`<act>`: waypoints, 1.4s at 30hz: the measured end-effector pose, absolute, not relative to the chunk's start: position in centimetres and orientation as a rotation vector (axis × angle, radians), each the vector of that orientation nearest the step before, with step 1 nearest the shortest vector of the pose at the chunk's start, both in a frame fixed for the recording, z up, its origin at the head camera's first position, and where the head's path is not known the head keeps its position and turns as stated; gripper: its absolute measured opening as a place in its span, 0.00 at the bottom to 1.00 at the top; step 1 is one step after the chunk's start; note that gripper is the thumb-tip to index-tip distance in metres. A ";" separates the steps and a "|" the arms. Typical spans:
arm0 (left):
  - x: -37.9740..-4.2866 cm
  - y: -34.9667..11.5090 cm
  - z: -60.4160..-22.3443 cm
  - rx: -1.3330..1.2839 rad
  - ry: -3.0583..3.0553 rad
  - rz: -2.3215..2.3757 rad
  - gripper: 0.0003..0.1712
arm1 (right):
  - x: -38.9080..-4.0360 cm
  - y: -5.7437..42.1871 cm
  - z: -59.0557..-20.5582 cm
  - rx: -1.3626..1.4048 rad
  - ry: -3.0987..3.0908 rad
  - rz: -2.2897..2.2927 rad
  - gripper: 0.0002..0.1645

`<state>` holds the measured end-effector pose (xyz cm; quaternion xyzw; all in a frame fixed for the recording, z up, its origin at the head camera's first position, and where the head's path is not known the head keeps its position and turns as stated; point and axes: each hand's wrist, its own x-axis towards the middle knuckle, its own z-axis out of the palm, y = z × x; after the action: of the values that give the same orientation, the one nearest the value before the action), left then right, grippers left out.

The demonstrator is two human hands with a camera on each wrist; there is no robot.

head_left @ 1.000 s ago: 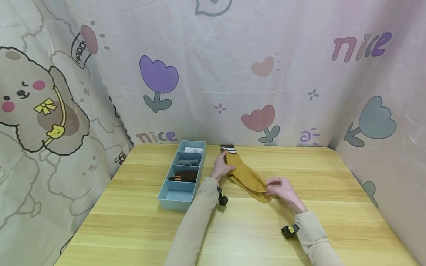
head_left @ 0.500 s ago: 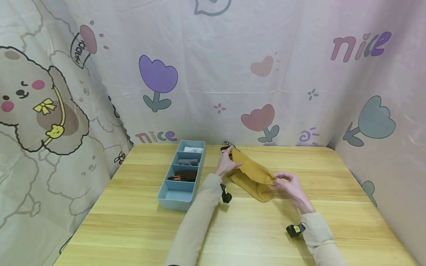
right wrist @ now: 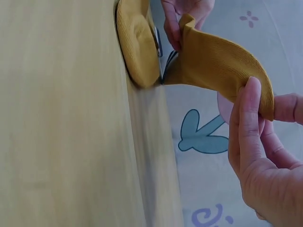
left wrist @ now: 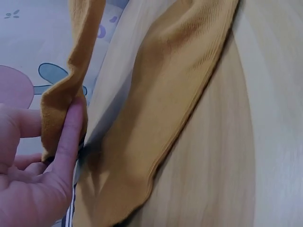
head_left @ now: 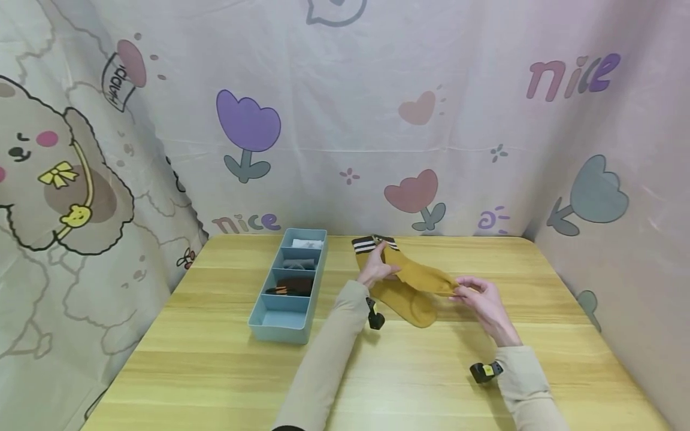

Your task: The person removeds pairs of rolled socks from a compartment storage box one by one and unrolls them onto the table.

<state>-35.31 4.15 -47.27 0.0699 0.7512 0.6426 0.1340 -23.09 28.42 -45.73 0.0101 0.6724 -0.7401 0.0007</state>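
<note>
Two mustard-yellow socks with dark, white-striped cuffs are at the middle of the table. One sock (head_left: 426, 278) is raised off the wood and stretched between both hands. My left hand (head_left: 377, 268) pinches it near the cuff, thumb on one side and fingers on the other. At its toe end, my right hand (head_left: 485, 302) pinches the fabric between thumb and fingertips, as the right wrist view shows up close. The other sock (head_left: 412, 306) lies flat on the table beneath, its toe toward the front right; the left hand partly covers its upper part in the head view.
Left of the socks stands a light-blue divided box (head_left: 277, 334). Its compartments hold a white folded item (head_left: 307, 243), a grey one (head_left: 299, 264) and a dark brown one with orange stripes (head_left: 296, 286). A printed curtain (head_left: 334, 120) hangs behind the wooden table (head_left: 215, 371).
The upper sock has been lifted and drawn right, away from the lower one, which stays on the table. Both hands have moved rightward, and the two striped cuffs now show apart.
</note>
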 end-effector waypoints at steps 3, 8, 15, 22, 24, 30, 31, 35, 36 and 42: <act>-35.3 4.7 -47.5 0.159 2.140 1.864 0.52 | -23.0 28.6 -45.9 0.044 2.132 -2.318 0.10; -35.0 5.5 -47.7 0.089 2.182 1.868 0.47 | -22.9 28.8 -46.2 0.086 2.162 -2.322 0.10; -34.7 6.3 -47.7 0.081 2.406 1.732 0.38 | -23.2 29.0 -46.5 0.196 2.332 -2.171 0.15; -34.6 6.7 -47.7 0.193 2.456 1.657 0.34 | -23.5 29.2 -47.0 0.234 2.416 -2.043 0.21; -34.5 6.8 -47.7 0.225 2.510 1.623 0.32 | -23.5 29.3 -47.1 0.242 2.441 -2.024 0.21; -34.5 7.0 -48.2 0.326 2.680 1.455 0.19 | -23.4 29.4 -47.3 0.250 2.502 -1.954 0.23; -34.5 7.1 -48.2 0.339 2.705 1.414 0.18 | -23.3 29.4 -47.3 0.252 2.511 -1.938 0.23; -34.6 7.2 -48.6 0.391 2.820 1.199 0.13 | -23.3 29.6 -47.5 0.258 2.535 -1.881 0.24; -34.7 7.1 -48.8 0.407 2.864 1.126 0.11 | -23.3 29.7 -47.5 0.255 2.544 -1.867 0.24; -35.2 6.2 -49.6 0.547 3.178 0.665 0.15 | -23.1 30.0 -47.5 0.217 2.649 -1.777 0.23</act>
<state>-35.19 6.22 -49.62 0.1656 0.9625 0.2014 -0.0755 -23.13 30.01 -47.48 0.0678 0.8282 -0.5557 -0.0276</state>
